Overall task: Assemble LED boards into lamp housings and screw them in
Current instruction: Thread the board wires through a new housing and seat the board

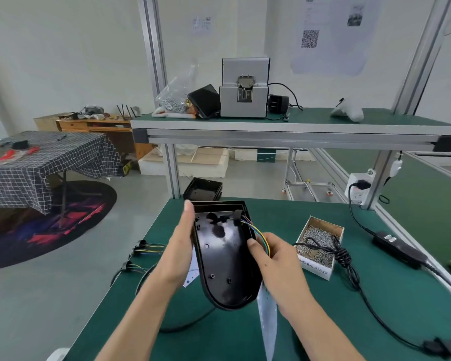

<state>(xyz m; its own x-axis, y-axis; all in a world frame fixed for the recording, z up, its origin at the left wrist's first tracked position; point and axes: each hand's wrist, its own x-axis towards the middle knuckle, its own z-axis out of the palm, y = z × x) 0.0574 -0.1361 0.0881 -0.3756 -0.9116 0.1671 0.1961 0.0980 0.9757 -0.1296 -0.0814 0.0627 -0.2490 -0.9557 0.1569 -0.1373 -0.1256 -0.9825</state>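
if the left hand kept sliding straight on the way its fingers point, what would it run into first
Probably the stack of empty black housings at the bench's far edge. The left hand lies along the held lamp housing, fingers pointing away; depth is hard to judge.

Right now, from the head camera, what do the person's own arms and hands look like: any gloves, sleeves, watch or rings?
Both arms are bare along all of the forearm in view; no sleeve shows in the frame. The left hand and the right hand wear no gloves. No watch, strap or bracelet shows at either wrist, and no rings on the fingers that are visible. No tape, markings or cables are attached to either arm.
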